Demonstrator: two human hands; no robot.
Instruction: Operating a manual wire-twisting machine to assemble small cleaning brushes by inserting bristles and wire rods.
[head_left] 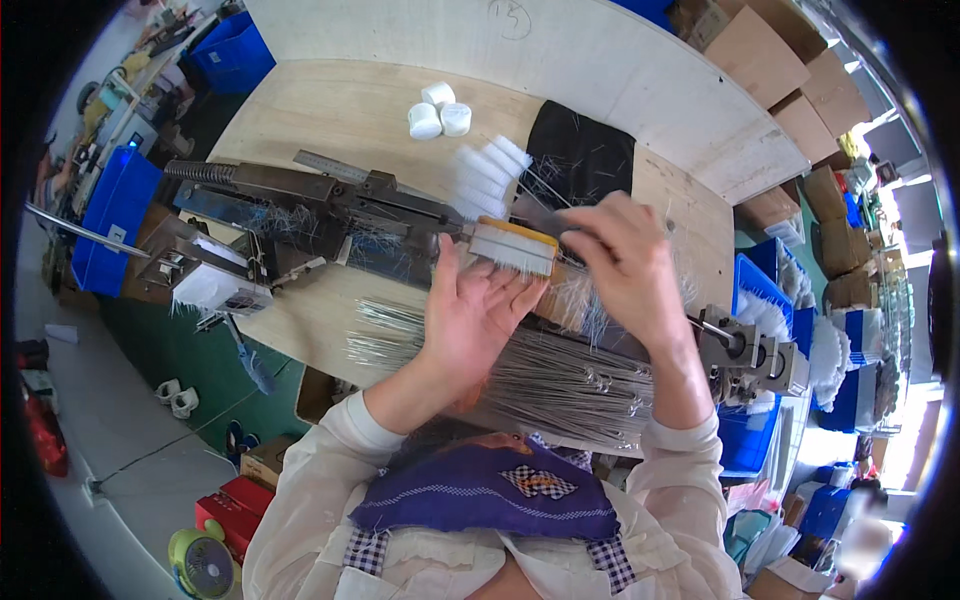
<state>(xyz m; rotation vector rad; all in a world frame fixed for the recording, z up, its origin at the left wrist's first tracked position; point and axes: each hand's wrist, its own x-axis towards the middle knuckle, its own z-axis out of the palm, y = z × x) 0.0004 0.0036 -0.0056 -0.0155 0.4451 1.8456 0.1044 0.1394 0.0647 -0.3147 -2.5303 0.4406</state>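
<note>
Palm up, my left hand (468, 315) lies open with its fingers spread beneath a yellow-edged block of white bristles (510, 250). Its fingertips are at the lower edge of the bristles. To the right, my right hand (630, 262) is closed on a dark flat blade (538, 214), which reaches toward the block's upper right edge. Blur hides the exact shape of the blade. Loose pale bristles (585, 303) lie just below the right hand. Beyond the block, several white bristle strips (490, 175) lie on the wooden tabletop (340, 95).
A dark metal machine (385, 205) spans the table's left half, littered with bristles. Nearer me lies a big bundle of thin metal wires (570, 385). White rolls (425, 121) and a black cloth (590, 150) are at the back. Blue bins (750, 440) stand at the right.
</note>
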